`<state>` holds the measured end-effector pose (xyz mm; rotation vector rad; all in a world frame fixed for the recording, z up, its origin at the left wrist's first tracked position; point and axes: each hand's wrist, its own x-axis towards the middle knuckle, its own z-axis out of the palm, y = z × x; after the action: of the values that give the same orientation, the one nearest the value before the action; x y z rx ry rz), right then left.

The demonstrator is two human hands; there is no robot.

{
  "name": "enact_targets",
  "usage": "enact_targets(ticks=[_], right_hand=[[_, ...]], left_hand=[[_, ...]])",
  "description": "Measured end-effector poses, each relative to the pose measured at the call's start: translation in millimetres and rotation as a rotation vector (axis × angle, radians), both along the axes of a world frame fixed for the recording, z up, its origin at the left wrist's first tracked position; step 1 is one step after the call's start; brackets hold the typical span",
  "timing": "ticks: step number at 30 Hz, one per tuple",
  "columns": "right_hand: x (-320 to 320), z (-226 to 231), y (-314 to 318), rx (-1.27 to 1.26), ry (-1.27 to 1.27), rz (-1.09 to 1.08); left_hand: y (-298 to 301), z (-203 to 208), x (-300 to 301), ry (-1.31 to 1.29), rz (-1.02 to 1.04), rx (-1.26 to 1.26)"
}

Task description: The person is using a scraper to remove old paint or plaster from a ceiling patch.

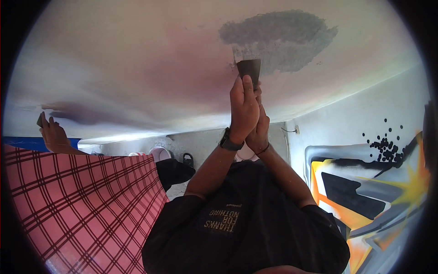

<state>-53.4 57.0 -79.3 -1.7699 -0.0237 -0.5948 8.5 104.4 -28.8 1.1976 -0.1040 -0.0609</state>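
My left hand (245,109), with a dark watch at its wrist, is closed on a dark flat scraper (250,68), the thumb along its face. My right hand (261,124), a thin dark band at its wrist, presses in close beside and partly behind it. Its fingers are closed at the scraper's lower side; the left hand hides part of that grip. The wide edge of the scraper lies against a pale surface (182,41), at the lower border of a rough grey patch (283,34).
At left a co-worker's hand (54,135) holds a small flat piece against the same surface. Red checked cloth (82,201) fills the lower left. A black slipper (188,159) and a pale bucket (159,154) stand beyond. A painted wall (365,182) rises at right.
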Motion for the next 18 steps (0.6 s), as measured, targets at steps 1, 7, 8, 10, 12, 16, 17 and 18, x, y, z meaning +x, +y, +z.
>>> enact_targets(ticks=[1,7,8,10,12,16,17,18], right_hand=[[3.2,2.0,3.5,-0.019,0.014,0.004],[-4.3,-0.6,23.1,-0.002,0.0,-0.024],[-3.0,-1.1,25.2,-0.003,0.003,-0.024],[-0.2,-1.8,29.8,-0.009,0.001,0.004],[-3.7,-0.9,34.1,0.014,-0.009,0.011],[-1.4,12.3,46.6,0.052,-0.054,-0.055],[-2.3,11.6,46.4,0.052,-0.051,-0.053],[-1.4,10.2,44.0,0.05,-0.033,-0.017]], left_hand=[[4.4,5.7,0.5,-0.014,0.01,0.007],[20.4,2.5,0.6,0.044,0.017,-0.046],[23.5,4.2,0.5,0.04,0.023,-0.036],[27.8,2.1,3.5,0.017,0.044,-0.025],[32.0,1.6,0.5,-0.008,0.069,-0.015],[35.0,10.0,2.4,0.002,0.055,-0.049],[36.7,10.8,0.5,-0.004,0.067,-0.053],[37.9,9.3,-2.7,-0.001,0.068,-0.053]])
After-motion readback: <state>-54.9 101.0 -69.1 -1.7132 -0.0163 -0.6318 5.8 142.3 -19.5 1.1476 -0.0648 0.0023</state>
